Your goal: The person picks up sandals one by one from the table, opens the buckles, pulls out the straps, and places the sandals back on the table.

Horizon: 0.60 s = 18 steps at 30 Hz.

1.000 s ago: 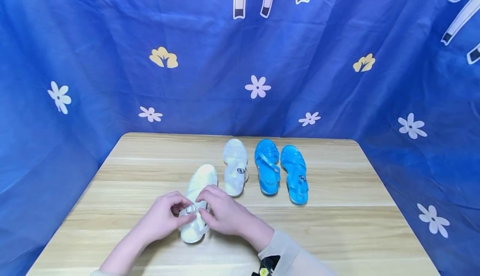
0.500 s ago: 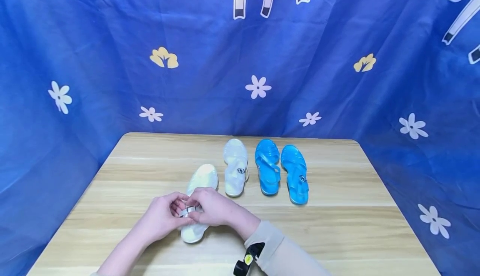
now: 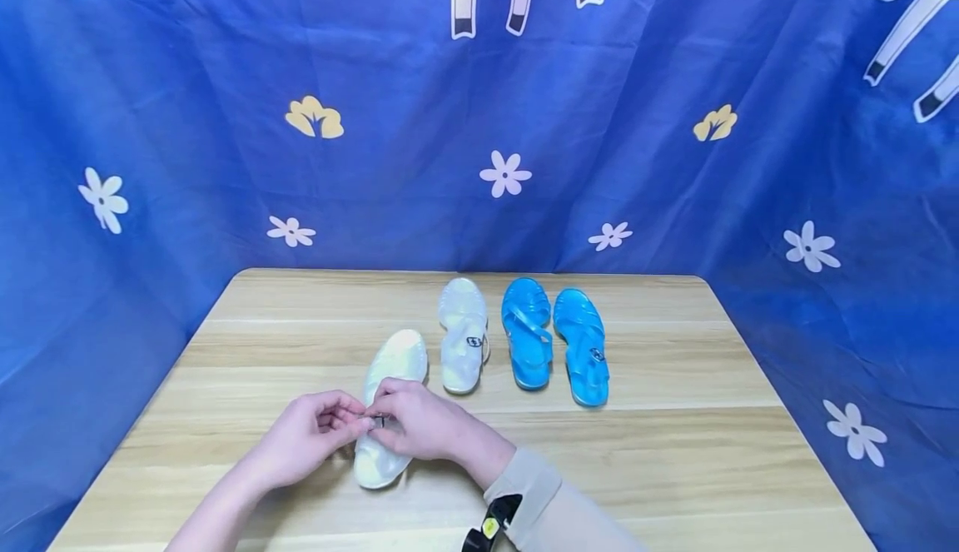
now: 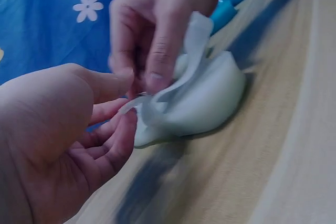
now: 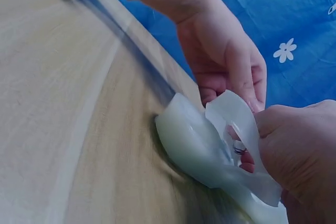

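A translucent white sandal (image 3: 397, 356) lies on the table in front of me, toe pointing away. On the left side of its strap, my left hand (image 3: 315, 435) pinches the strap end between thumb and fingers. My right hand (image 3: 427, 420) reaches in from the right and pinches at the same spot, so the fingertips of both hands meet over the sandal. In the right wrist view a small metal buckle (image 5: 239, 147) shows behind the raised white strap (image 5: 239, 114). Fingers partly hide the buckle, and whether the strap passes through it cannot be seen.
Just behind stands a second white sandal (image 3: 462, 340) with a dark emblem on its strap. Right of it are two blue sandals, one (image 3: 527, 335) beside the other (image 3: 584, 348). The wooden table (image 3: 674, 452) ends at a blue patterned curtain (image 3: 419, 202).
My right hand has moved left from the sandal's right side to the buckle, and its fingertips now meet the left hand's. The head view has shifted slightly. The other sandals stay put.
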Tool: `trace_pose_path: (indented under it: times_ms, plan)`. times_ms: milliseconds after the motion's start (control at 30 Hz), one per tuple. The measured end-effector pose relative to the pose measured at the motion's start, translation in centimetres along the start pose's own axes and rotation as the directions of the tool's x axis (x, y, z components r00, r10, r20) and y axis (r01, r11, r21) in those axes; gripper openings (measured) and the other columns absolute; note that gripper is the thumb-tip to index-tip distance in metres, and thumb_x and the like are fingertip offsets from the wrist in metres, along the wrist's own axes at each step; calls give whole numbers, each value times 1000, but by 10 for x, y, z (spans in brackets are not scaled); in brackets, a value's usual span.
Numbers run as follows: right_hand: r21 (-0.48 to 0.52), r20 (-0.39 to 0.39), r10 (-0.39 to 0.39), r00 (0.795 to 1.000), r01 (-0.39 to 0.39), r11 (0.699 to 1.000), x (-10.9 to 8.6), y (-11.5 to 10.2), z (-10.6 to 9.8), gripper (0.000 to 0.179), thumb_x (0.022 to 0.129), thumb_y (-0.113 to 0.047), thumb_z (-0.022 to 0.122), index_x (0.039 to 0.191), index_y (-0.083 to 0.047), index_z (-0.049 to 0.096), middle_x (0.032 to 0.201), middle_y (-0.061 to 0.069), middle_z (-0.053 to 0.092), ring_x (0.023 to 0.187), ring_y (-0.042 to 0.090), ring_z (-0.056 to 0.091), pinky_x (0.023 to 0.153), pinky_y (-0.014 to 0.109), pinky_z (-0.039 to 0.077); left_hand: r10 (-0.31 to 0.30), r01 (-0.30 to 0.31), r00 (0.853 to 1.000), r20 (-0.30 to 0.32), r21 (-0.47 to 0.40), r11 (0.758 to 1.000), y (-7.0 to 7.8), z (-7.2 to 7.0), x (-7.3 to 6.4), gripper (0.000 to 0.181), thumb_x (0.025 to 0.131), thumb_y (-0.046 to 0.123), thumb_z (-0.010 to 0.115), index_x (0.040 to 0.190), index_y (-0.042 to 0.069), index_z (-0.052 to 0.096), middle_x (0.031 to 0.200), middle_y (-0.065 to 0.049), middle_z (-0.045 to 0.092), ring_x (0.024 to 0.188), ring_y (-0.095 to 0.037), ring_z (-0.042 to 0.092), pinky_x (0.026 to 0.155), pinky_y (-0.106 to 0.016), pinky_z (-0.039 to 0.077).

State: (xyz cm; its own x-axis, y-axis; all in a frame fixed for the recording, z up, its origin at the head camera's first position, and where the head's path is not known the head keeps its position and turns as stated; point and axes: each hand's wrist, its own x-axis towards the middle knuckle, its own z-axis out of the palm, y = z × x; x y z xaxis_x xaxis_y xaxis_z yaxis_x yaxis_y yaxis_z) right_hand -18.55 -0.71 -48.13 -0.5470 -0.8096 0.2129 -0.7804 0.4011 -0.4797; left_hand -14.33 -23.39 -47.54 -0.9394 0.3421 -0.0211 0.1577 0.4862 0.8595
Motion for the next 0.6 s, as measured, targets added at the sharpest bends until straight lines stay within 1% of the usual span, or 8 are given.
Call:
trace_pose_path:
  times_ms: [100, 200, 300, 400, 500, 600]
  plan:
    - [23, 15, 20, 1000, -20, 1000, 0, 0, -2, 26, 98, -23, 77, 121, -10, 77, 109, -8, 68, 94, -6, 57, 88, 5, 43, -24, 25, 999, 28, -39, 999, 2, -5, -2, 24, 98, 15, 76, 113, -3, 70, 94, -6, 71, 86, -23, 70, 76, -28, 60]
    - [46, 26, 43, 999, -44, 998, 2, 1, -3, 25, 97, -23, 79, 118, -11, 78, 107, -8, 70, 93, -6, 57, 86, 6, 44, -47, 51, 997, 57, -64, 997, 2, -8, -3, 24, 98, 11, 75, 116, -4, 70, 96, -8, 71, 88, -23, 70, 76, -28, 60]
    - [45, 32, 52, 998, -53, 998, 3, 1, -2, 21, 97, -24, 79, 114, -12, 77, 105, -9, 69, 91, -5, 57, 84, 6, 44, -77, 86, 993, 94, -90, 992, 2, -10, -5, 20, 98, 10, 74, 111, -4, 70, 93, -10, 71, 83, -23, 70, 72, -30, 60]
    - [27, 36, 53, 998, -54, 998, 3, 2, 0, 20, 99, -25, 77, 114, -12, 77, 104, -10, 70, 91, -6, 58, 86, 7, 45, -104, 118, 987, 120, -122, 985, 1, -9, -6, 16, 99, 9, 73, 106, -5, 70, 90, -12, 70, 79, -22, 70, 70, -31, 61]
    - [11, 33, 40, 999, -40, 999, 2, 2, 2, 20, 100, -24, 75, 115, -12, 76, 106, -9, 71, 94, -7, 59, 88, 7, 45, -114, 132, 985, 127, -140, 981, 1, -8, -6, 14, 99, 8, 72, 104, -5, 70, 88, -12, 69, 78, -21, 69, 71, -32, 62]
    - [19, 22, 24, 999, -24, 1000, 1, 2, 3, 20, 100, -23, 73, 116, -11, 76, 108, -8, 71, 96, -6, 59, 90, 8, 45, -122, 136, 986, 114, -127, 983, 1, -6, -6, 14, 99, 9, 72, 102, -4, 71, 86, -11, 69, 77, -19, 67, 69, -30, 60]
